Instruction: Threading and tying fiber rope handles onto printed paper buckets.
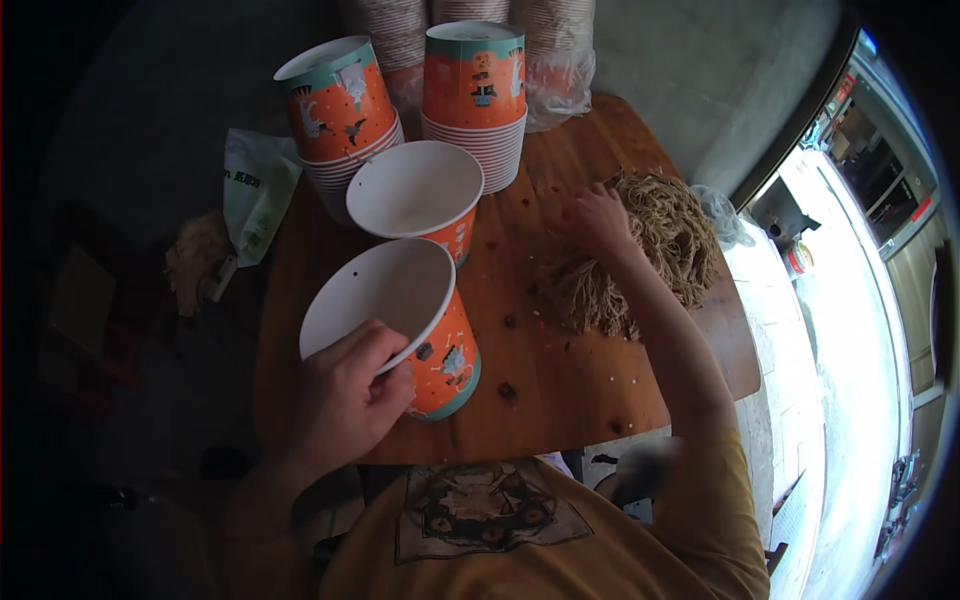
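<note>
- Left hand (345,400) had its grip closed on the near rim of a tilted orange paper bucket (400,320), thumb lying over the white inside edge and fingers curled around the outer wall; the bucket leaned on the counter (560,390) with its mouth turned toward the person.
- Right hand (598,218) rested on a heap of dried tan noodles (650,250) at the right side of the counter, fingers bent down into the strands; whether they had actually pinched any could not be told.
- Buckets standing singly numbered two: the one in the left hand and a second orange bucket (420,195) just behind it, also tipped with its white inside showing.
- Stacks of the same buckets, nested upside down, numbered two at the far edge: one on the left (340,110) and one on the right (475,95) (both with cartoon figures printed on the orange walls).
- More stacked cups (555,50), wrapped in clear plastic, stood behind those stacks.
- One white and green plastic bag (255,190) hung off the counter's left edge.
- Small crumbs (508,390) lay scattered on the bare wood between bucket and noodles.
</note>
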`<state>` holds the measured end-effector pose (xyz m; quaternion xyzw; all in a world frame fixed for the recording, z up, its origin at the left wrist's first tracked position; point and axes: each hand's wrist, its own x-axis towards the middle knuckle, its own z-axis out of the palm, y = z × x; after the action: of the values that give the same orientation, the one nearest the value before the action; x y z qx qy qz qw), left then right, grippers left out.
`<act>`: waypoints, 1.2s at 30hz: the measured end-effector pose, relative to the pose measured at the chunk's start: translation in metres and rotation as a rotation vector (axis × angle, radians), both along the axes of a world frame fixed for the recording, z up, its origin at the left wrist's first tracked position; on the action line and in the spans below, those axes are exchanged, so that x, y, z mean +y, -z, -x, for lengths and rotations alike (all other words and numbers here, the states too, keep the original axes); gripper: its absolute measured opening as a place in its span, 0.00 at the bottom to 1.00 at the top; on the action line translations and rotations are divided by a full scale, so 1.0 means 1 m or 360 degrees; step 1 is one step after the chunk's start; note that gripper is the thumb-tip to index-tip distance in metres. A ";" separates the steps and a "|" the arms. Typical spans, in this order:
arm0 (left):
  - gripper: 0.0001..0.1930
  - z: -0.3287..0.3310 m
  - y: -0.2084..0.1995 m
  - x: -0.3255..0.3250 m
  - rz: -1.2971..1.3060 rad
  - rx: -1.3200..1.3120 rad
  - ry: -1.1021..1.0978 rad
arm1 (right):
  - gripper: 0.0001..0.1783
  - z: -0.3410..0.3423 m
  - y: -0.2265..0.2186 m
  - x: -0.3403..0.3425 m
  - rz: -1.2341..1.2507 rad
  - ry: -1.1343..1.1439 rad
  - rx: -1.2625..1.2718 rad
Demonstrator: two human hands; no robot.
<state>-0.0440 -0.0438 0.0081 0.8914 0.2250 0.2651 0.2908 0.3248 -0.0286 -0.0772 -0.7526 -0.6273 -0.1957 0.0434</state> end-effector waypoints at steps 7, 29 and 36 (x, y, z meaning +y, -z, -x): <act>0.03 0.011 0.000 -0.005 0.0072 0.0008 -0.0028 | 0.17 -0.012 0.014 0.019 0.0490 0.0084 0.0545; 0.04 0.010 -0.010 -0.007 0.0224 0.0035 -0.0025 | 0.08 -0.017 -0.025 -0.079 -0.0075 -0.0657 0.0471; 0.04 0.011 -0.009 -0.008 0.0266 0.0036 -0.0045 | 0.02 -0.002 -0.040 -0.080 -0.0181 -0.0668 0.0795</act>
<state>-0.0554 -0.0520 0.0174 0.8636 0.2622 0.2394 0.3579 0.3264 -0.1082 -0.0368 -0.6279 -0.7267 -0.0267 0.2773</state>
